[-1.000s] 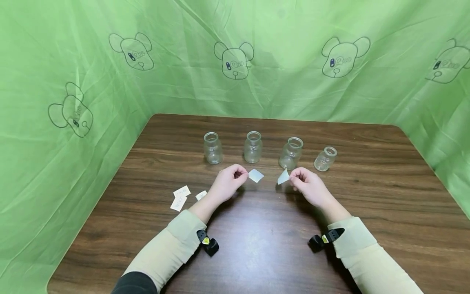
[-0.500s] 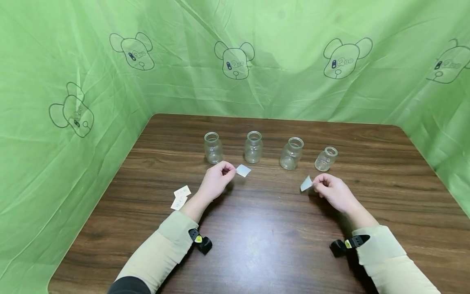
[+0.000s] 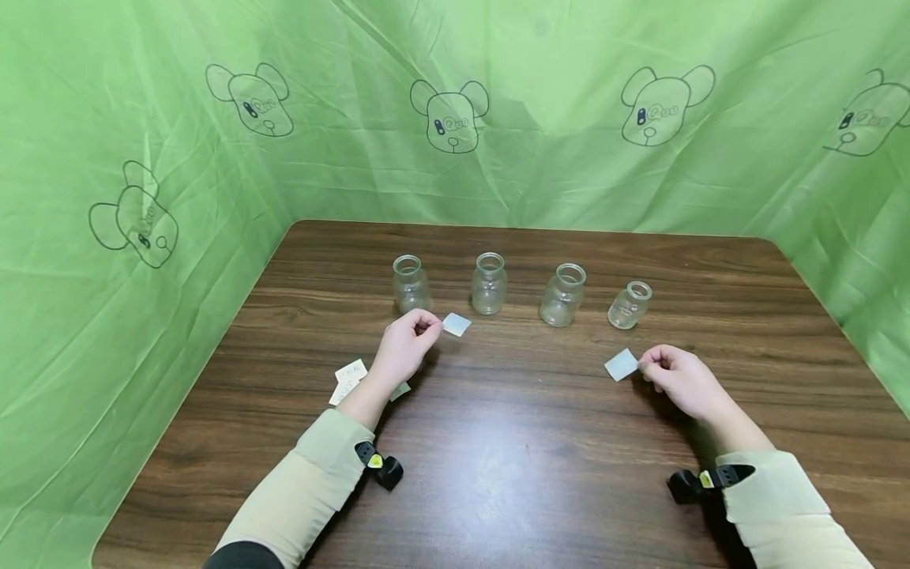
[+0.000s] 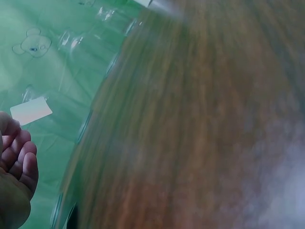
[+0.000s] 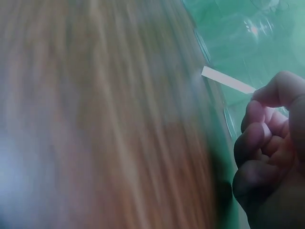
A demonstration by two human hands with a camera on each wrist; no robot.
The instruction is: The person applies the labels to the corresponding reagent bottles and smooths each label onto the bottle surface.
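My left hand pinches a small white paper slip by one corner, between thumb and index finger, just in front of the leftmost glass jar. In the left wrist view that slip shows a blank face. At the right, my right hand pinches a second paper slip in front of the small glass jar. The right wrist view shows this slip almost edge-on, with the other fingers curled below it.
Between the outer jars stand two more open glass jars, one left of centre and one right of centre. Handwritten paper slips lie on the brown wooden table, partly behind the left wrist. Green cloth hangs around the table.
The hands have moved apart. My left hand went left and slightly farther back with its slip; my right hand went right and nearer, its slip now turned flatter toward the head view.
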